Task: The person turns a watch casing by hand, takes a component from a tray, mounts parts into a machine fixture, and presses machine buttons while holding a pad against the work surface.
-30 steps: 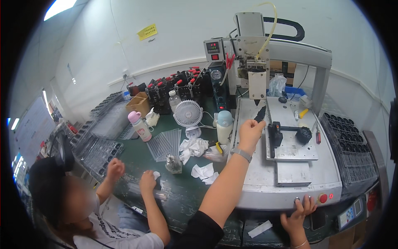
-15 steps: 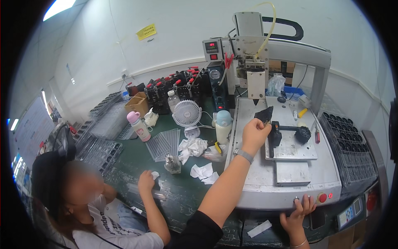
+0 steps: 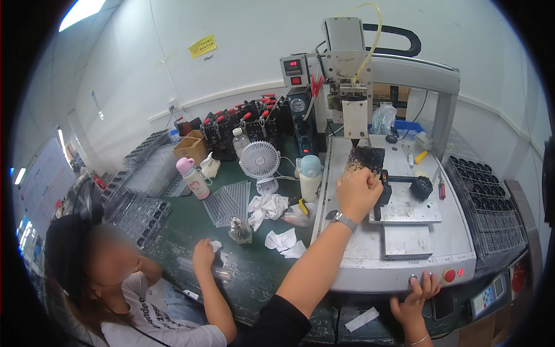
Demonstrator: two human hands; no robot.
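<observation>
**Q:** Black plate (image 3: 365, 159): position and grip?

**A:** Pinched at its lower edge by the left hand (image 3: 358, 194), fingers curled shut around it. Held upright over the grey machine bed (image 3: 352, 260), directly below the dispensing nozzle (image 3: 354, 140). Top edge close under the nozzle tip; contact not discernible.

**Q:** Change against one second ago?

**A:** Plate turned. Seen earlier as a narrow, tilted sliver; seen now as a broad face toward the camera. Left hand shifted only slightly, still raised over the bed at about the same spot. Black clamp fixture (image 3: 404, 186) just right of the hand, unmoved.

**Q:** Meaning for the work in hand?

**A:** Judged as a presenting or aligning step: plate squared up under the nozzle, not yet laid on the bed or in the fixture.

**Q:** Right hand (image 3: 413, 295)?

**A:** Open, fingers spread, resting on the front edge of the machine just left of the red button (image 3: 450, 276). Nothing gripped. Same place as before.

**Q:** Surroundings?

**A:** Small white fan (image 3: 259, 160) on the green table (image 3: 173, 228), well left of the bed. Co-worker's hand (image 3: 203, 254) lower left, on the table, apart from both working hands.
</observation>
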